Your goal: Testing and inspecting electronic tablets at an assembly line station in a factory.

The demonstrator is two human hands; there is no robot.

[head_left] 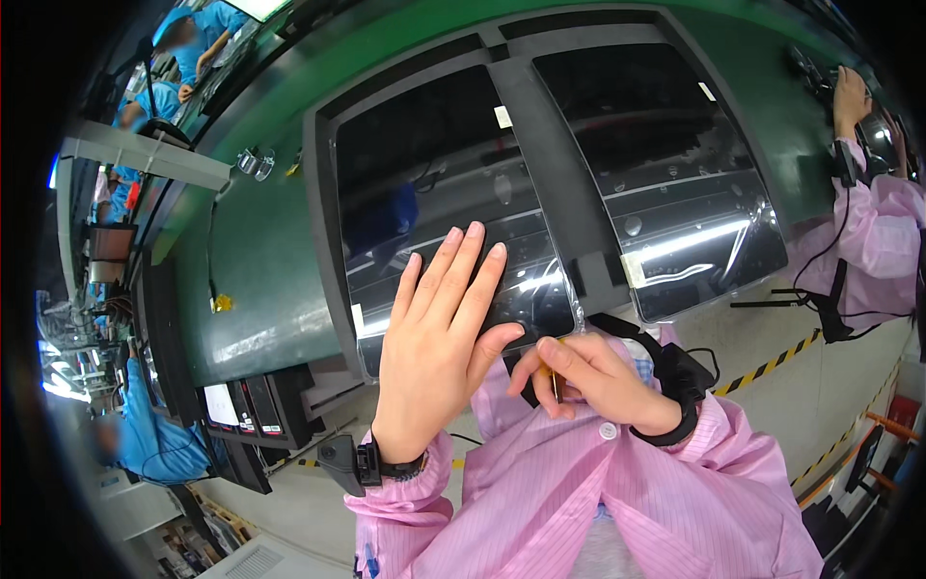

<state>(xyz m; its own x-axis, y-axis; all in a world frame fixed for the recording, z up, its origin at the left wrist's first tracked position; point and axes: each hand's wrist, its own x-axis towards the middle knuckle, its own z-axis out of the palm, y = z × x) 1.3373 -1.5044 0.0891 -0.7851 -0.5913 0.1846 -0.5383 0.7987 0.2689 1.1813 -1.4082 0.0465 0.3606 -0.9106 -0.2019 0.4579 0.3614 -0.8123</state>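
Observation:
Two dark glossy screen panels lie side by side in a black foam tray (552, 145). The left panel (415, 130) and the right panel (656, 125) both seem covered in clear film with bubbles and small pale labels. My left hand (434, 323) is over the lower part of the left panel, fingers stretched out and slightly spread; whether it presses on the surface I cannot tell. Just beyond the panel's near right corner, my right hand (603, 381) is closed round a small thin tool (556, 387) with a yellowish part. Most of that tool is hidden by the fingers.
The tray rests on a green-topped bench (260, 289). A cable with a yellow tag (223, 303) and small metal parts (256, 162) lie at the left. At the far right a co-worker's hand (851, 99) is at dark equipment. Other people work at the left.

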